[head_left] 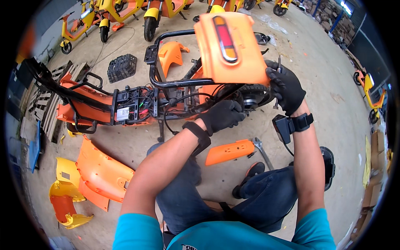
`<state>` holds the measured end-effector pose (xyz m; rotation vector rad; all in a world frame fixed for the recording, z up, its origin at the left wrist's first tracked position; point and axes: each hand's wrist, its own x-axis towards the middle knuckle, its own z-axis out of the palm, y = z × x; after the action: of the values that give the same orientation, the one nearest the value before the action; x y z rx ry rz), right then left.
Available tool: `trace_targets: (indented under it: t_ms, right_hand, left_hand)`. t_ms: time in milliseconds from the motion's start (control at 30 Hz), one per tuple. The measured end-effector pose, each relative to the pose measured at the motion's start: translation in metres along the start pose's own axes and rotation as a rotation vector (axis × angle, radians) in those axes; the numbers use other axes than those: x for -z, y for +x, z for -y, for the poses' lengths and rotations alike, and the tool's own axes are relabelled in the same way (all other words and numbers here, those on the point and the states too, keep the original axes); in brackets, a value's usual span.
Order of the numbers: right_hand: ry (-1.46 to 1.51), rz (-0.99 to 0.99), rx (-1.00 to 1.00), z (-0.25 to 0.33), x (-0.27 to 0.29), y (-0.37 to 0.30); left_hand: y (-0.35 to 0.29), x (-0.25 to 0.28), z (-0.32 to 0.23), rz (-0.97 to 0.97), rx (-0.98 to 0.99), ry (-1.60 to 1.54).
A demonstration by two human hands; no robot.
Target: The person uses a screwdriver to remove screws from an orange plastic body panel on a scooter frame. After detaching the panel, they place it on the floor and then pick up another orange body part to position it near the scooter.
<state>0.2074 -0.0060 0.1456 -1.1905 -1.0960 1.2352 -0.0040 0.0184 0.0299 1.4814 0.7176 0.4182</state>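
Note:
An electric scooter with its body panels partly off stands before me, its black tubular frame (183, 82) and wiring (143, 100) exposed. The orange tail panel (246, 46), with a red and amber rear light (225, 39), sits over the back end. My right hand (287, 89), in a black glove, is closed around a slim screwdriver (279, 62) beside that panel's near right corner. Low by the rear wheel (260, 96), my left hand (225, 117), also gloved, has its fingers curled. Whatever they may hold is hidden.
An orange side panel (229, 152) and an adjustable wrench (262, 152) lie by my feet. Orange (104, 168) and yellow (68, 171) covers rest at left. Beyond the scooter are a black crate (122, 68), an orange fender (171, 54) and parked scooters (121, 12). Pallets (50, 100) stand left.

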Motion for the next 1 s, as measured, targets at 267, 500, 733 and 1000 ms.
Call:
trace_targets:
  t_ms: [267,500,733,1000]
  right_hand:
    - [-0.055,0.072,0.087,0.011,-0.008,0.017]
    - [-0.035,0.134,0.073,-0.003,0.011,0.006]
    - [-0.144,-0.071,0.031,-0.030,0.041,0.005]
    - [-0.070,-0.141,-0.085,-0.082,0.132,0.013]
  left_hand:
    - [-0.001,0.006,-0.007,0.010,-0.041,-0.027]
    - [-0.001,0.008,-0.007,0.027,-0.012,-0.070]
    - [-0.008,0.004,-0.007,-0.040,0.034,-0.129]
    - [0.007,0.005,0.007,0.080,-0.040,0.056]
